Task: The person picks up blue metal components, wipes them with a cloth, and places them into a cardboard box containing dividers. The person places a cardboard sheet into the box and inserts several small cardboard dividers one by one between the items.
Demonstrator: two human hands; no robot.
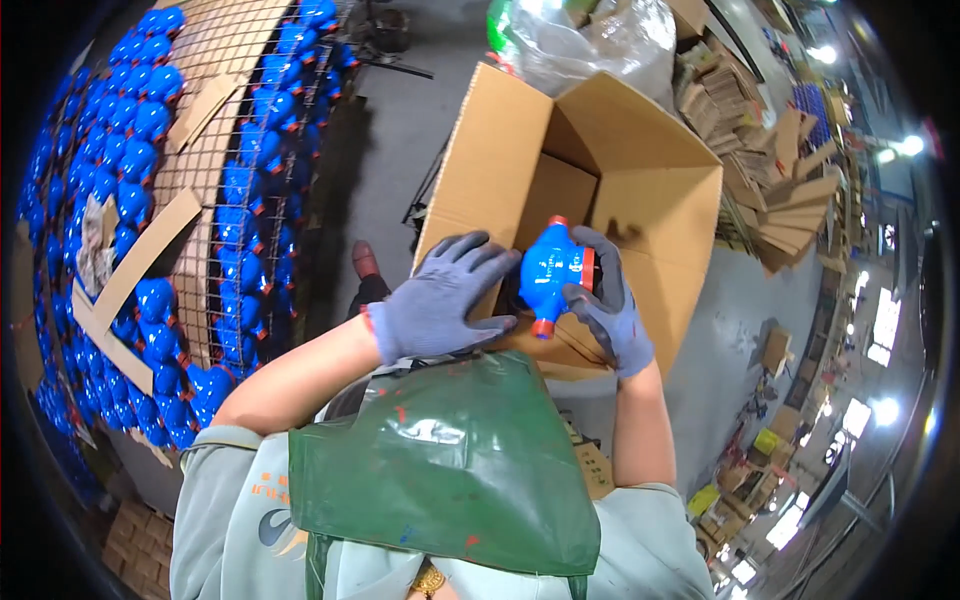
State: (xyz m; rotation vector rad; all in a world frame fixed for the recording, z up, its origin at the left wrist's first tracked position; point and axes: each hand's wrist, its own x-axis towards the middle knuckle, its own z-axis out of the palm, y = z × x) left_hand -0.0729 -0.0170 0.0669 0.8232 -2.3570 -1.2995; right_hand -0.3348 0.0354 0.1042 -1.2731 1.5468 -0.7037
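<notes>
A glossy blue water meter body (548,272) with red caps on its two narrow ends hangs over an open cardboard box (655,200). My right hand (615,310), in a grey-blue work glove, grips it by the wide red ring on its right side, thumb below and fingers above. To its left, my gloved left hand (440,300) is open, fingers stretched toward the meter body and over the box's near left edge. Whether the left fingertips touch the box flap is unclear. The box's lower inside is partly hidden by my hands and the meter body.
On the left, a wire-mesh crate (225,100) stands among many more blue meter bodies (130,130) with cardboard strips (150,255) on them. Clear plastic wrapping (620,40) lies beyond the box. Flattened cardboard (770,190) is piled at the right. A green apron (450,450) covers my front.
</notes>
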